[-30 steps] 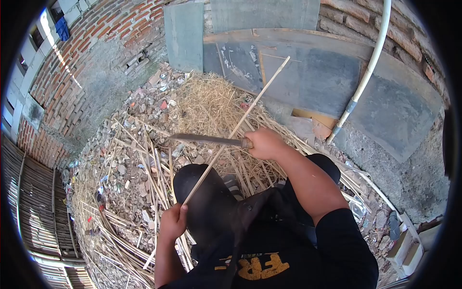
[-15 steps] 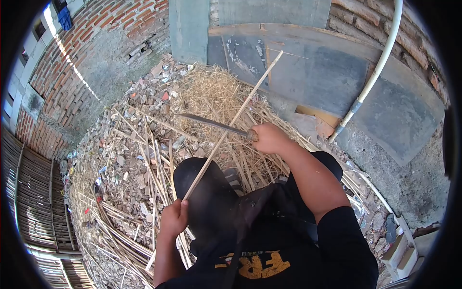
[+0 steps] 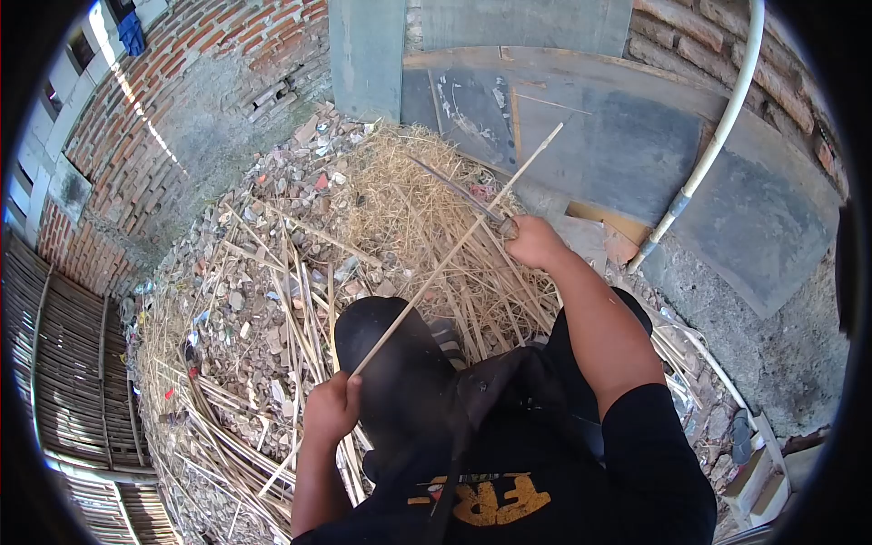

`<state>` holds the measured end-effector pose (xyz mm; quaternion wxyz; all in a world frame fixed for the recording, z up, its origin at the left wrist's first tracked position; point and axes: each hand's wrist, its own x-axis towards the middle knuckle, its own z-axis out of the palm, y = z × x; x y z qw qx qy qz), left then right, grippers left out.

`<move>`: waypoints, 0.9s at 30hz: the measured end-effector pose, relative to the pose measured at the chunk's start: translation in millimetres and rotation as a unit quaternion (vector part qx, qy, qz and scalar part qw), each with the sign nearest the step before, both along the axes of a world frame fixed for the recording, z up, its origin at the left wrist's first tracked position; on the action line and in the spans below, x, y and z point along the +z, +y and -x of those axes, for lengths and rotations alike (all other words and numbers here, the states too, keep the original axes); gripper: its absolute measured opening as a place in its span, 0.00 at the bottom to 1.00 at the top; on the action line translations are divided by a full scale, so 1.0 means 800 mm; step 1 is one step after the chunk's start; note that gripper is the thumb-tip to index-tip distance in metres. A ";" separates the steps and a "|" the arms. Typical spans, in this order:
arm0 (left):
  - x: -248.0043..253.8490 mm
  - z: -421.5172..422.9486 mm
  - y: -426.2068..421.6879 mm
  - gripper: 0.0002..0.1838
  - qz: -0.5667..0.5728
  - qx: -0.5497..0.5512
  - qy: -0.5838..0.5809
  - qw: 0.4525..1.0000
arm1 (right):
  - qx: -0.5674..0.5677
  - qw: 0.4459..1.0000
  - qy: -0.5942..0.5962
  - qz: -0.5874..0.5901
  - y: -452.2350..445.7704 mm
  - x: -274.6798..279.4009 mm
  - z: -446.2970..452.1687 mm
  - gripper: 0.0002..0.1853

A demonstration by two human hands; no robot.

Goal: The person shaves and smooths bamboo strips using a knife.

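My left hand (image 3: 331, 409) is closed on the lower end of a long, thin bamboo strip (image 3: 427, 283), which slants up and to the right across my left knee. In my right hand (image 3: 534, 243) is the handle of a long-bladed knife (image 3: 460, 192), its tip pointing up and left. The blade crosses the strip near its upper part, close to my right fist. Under the knife lies a heap of straw-like shavings (image 3: 391, 191).
Rubble (image 3: 245, 313) and loose bamboo strips (image 3: 232, 409) cover the ground at left. Grey panels (image 3: 590, 136) lean on the brick wall ahead, beside a white pipe (image 3: 713, 145). A slatted bamboo screen (image 3: 77, 363) stands far left.
The knife has moved forward along the strip, away from my body, and its tip has swung upward. The strip's far end has tilted lower and to the right. My left hand keeps its hold.
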<state>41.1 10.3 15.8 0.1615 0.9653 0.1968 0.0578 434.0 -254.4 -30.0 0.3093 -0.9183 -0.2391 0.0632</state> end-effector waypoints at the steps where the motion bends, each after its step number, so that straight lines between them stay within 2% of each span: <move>1: 0.003 -0.002 -0.001 0.21 0.011 -0.001 -0.001 1.000 | 0.022 1.000 0.009 0.009 0.000 0.008 0.012 0.18; 6: 0.008 -0.012 -0.007 0.23 0.037 0.002 0.008 0.999 | 0.134 0.987 0.018 0.087 0.020 0.061 0.086 0.19; 9: 0.005 -0.007 -0.004 0.22 0.050 -0.001 -0.005 0.999 | 0.177 0.975 -0.001 0.133 0.030 0.063 0.096 0.18; 12: -0.011 -0.002 -0.002 0.22 0.016 0.018 -0.005 1.000 | 0.168 0.982 0.068 0.052 0.031 0.053 0.073 0.17; 15: -0.014 0.000 0.003 0.22 0.023 0.025 0.003 0.999 | 0.103 0.994 0.019 -0.003 0.033 0.030 0.050 0.17; 21: -0.009 -0.002 -0.001 0.22 0.042 0.012 -0.005 0.999 | 0.108 0.994 0.000 0.012 0.021 0.036 0.065 0.16; 27: -0.001 -0.009 -0.008 0.21 0.037 0.003 -0.016 0.999 | 0.180 0.978 -0.036 0.095 0.034 0.067 0.108 0.12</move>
